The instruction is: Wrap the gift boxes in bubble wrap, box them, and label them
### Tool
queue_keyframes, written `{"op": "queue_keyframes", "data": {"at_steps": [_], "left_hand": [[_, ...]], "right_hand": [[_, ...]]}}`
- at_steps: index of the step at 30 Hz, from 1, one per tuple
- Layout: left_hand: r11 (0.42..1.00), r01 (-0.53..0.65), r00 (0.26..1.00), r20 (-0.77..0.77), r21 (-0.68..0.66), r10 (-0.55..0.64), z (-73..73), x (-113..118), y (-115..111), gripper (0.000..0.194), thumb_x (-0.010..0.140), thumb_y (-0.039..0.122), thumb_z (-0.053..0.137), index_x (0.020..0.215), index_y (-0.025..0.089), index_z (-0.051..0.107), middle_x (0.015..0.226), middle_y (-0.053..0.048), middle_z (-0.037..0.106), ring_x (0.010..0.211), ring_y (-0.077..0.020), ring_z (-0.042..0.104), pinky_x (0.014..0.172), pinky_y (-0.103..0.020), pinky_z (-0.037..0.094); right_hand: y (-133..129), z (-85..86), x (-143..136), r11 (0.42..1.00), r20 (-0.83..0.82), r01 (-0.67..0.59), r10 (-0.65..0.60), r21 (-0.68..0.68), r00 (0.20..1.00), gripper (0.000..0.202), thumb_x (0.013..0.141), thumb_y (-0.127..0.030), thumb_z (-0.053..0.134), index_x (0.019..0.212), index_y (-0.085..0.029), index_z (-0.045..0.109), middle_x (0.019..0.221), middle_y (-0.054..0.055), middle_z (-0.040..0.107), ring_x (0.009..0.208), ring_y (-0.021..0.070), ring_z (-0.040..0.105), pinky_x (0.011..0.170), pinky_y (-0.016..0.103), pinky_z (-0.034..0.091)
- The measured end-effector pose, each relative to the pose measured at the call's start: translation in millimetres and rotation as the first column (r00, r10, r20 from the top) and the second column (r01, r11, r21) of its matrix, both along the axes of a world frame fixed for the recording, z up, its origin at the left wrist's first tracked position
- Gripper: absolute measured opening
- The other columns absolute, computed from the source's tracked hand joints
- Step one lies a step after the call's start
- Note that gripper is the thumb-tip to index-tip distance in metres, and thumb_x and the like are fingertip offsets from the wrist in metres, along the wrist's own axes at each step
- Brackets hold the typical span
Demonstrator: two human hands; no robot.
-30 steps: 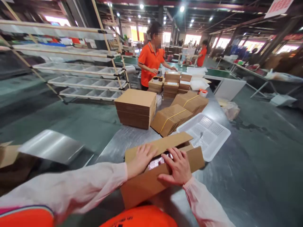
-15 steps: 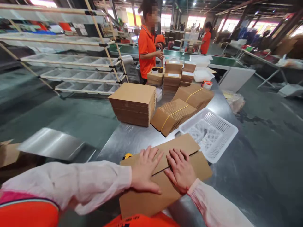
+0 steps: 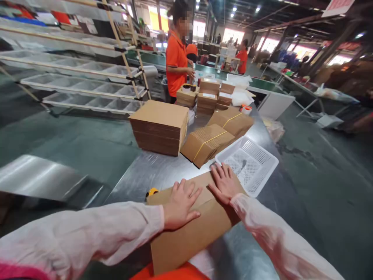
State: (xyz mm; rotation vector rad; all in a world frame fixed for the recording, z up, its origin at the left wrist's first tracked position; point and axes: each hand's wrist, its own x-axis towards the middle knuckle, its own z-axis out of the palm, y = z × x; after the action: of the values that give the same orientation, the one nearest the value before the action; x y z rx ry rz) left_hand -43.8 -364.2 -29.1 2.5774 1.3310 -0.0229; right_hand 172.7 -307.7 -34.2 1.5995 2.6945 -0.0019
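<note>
Our right hand (image 3: 224, 182) shifts from the middle of the cardboard box (image 3: 186, 241) toward its far right corner, while our left hand (image 3: 180, 208) keeps nearly the same place; the top flaps (image 3: 201, 190), raised over something pink and shiny a second ago, now lie down.

At far left we see a metal panel (image 3: 37, 177), a gap between it and the slanting left edge of the table (image 3: 128, 182). Just beyond the box's far left corner sits a yellow-and-black object (image 3: 152, 191). Past it we have a bare strip of table, bounded by a tall cardboard stack (image 3: 157, 134) and, to its right, a strapped bundle (image 3: 204, 146). At the box's right end room is tighter: a white basket (image 3: 259, 171) lies close by, and we cannot tell whether it touches. Farther right, beyond the table, stretches open floor (image 3: 320, 186).

Our box lies slantwise at the near side, plain brown and smooth, its left end nearest us, a faint seam across the top, its right end shadowed. Left grip: open, palm down, fingers spread. Right grip: likewise open and flat, fingers at the far edge.
</note>
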Motion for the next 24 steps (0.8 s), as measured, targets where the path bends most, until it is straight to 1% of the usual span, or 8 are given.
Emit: {"op": "queue_keyframes", "data": {"at_steps": [2, 3, 8, 11, 14, 19, 22, 24], "left_hand": [[1.0, -0.022, 1.0, 0.0, -0.009, 0.022, 0.4, -5, -1, 0.073, 0.093, 0.063, 0.047, 0.152, 0.021, 0.04, 0.153, -0.017, 0.043, 0.138, -0.05, 0.032, 0.109, -0.067, 0.028], [0.999, -0.04, 0.999, 0.001, -0.017, 0.04, 0.0, -9, -2, 0.07, 0.093, 0.062, 0.046, 0.152, 0.024, 0.04, 0.155, -0.016, 0.041, 0.14, -0.0506, 0.029, 0.109, -0.069, 0.026], [0.996, -0.086, 0.994, 0.065, -0.022, 0.088, -8.9, -38, -28, 0.071, 0.093, 0.067, 0.042, 0.154, 0.032, 0.034, 0.162, -0.009, 0.029, 0.148, -0.0501, 0.009, 0.108, -0.081, 0.009], [0.996, -0.085, 0.991, 0.096, -0.035, 0.088, -13.1, -47, -40, 0.077, 0.092, 0.069, 0.041, 0.156, 0.027, 0.03, 0.163, -0.011, 0.026, 0.149, -0.0479, 0.005, 0.109, -0.081, 0.004], [0.998, -0.035, 0.99, 0.135, -0.044, 0.041, -12.4, -56, -37, 0.086, 0.091, 0.071, 0.039, 0.157, 0.018, 0.023, 0.163, -0.014, 0.023, 0.15, -0.0471, 0.003, 0.11, -0.081, 0.003], [0.979, 0.184, 0.966, 0.2, -0.084, -0.164, -10.7, -72, -20, 0.082, 0.093, 0.067, 0.039, 0.157, 0.02, 0.023, 0.163, -0.01, 0.027, 0.151, -0.043, 0.006, 0.114, -0.076, 0.003], [0.986, 0.147, 0.964, 0.233, -0.078, -0.126, -12.1, -68, -21, 0.08, 0.093, 0.067, 0.039, 0.157, 0.019, 0.027, 0.163, -0.009, 0.027, 0.151, -0.0436, 0.005, 0.114, -0.076, -0.001], [0.992, 0.11, 0.951, 0.295, -0.056, -0.089, -13.9, -67, -28, 0.083, 0.092, 0.067, 0.04, 0.155, 0.014, 0.029, 0.161, -0.012, 0.031, 0.151, -0.0422, 0.01, 0.116, -0.073, 0.001]], "right_hand": [[14, -4.3, 2, 0.997, 0.032, 0.082, -0.081, -0.017, 0.996, 0.061, 0.099, -0.044, 0.038, 0.153, -0.015, 0.034, 0.16, 0.015, 0.029, 0.148, 0.0365, 0.019, 0.116, 0.058, 0.018], [20, -6.6, 1, 0.996, 0.049, 0.08, -0.078, -0.04, 0.996, 0.06, 0.1, -0.043, 0.034, 0.155, -0.016, 0.032, 0.162, 0.014, 0.026, 0.15, 0.036, 0.016, 0.117, 0.059, 0.018], [28, -10.7, -11, 0.998, 0.1, 0.02, -0.014, -0.062, 0.995, 0.056, 0.102, -0.041, 0.025, 0.154, -0.022, 0.035, 0.16, 0.011, 0.031, 0.15, 0.0328, 0.019, 0.117, 0.064, 0.016], [13, -8.7, -27, 0.996, 0.108, -0.057, 0.064, -0.064, 0.992, 0.055, 0.102, -0.041, 0.027, 0.153, -0.024, 0.036, 0.161, 0.009, 0.03, 0.15, 0.0322, 0.018, 0.117, 0.065, 0.015], [-10, -10.6, -41, 0.994, 0.082, -0.105, 0.108, -0.041, 0.991, 0.057, 0.101, -0.044, 0.029, 0.154, -0.023, 0.035, 0.161, 0.01, 0.029, 0.15, 0.0313, 0.019, 0.117, 0.061, 0.018], [-46, -21.9, -51, 0.994, 0.092, 0.106, -0.105, -0.002, 0.99, 0.062, 0.099, -0.051, 0.029, 0.152, -0.02, 0.039, 0.155, 0.015, 0.039, 0.147, 0.0345, 0.027, 0.114, 0.062, 0.024], [-61, -26.7, -65, 0.983, 0.112, 0.186, -0.184, 0.0, 0.976, 0.059, 0.1, -0.043, 0.029, 0.151, -0.017, 0.04, 0.156, 0.018, 0.037, 0.147, 0.0361, 0.026, 0.114, 0.061, 0.025], [-68, -28.1, -78, 0.974, 0.103, 0.224, -0.227, 0.034, 0.968, 0.06, 0.099, -0.043, 0.03, 0.151, -0.014, 0.04, 0.157, 0.021, 0.033, 0.148, 0.038, 0.023, 0.114, 0.061, 0.025]]}}
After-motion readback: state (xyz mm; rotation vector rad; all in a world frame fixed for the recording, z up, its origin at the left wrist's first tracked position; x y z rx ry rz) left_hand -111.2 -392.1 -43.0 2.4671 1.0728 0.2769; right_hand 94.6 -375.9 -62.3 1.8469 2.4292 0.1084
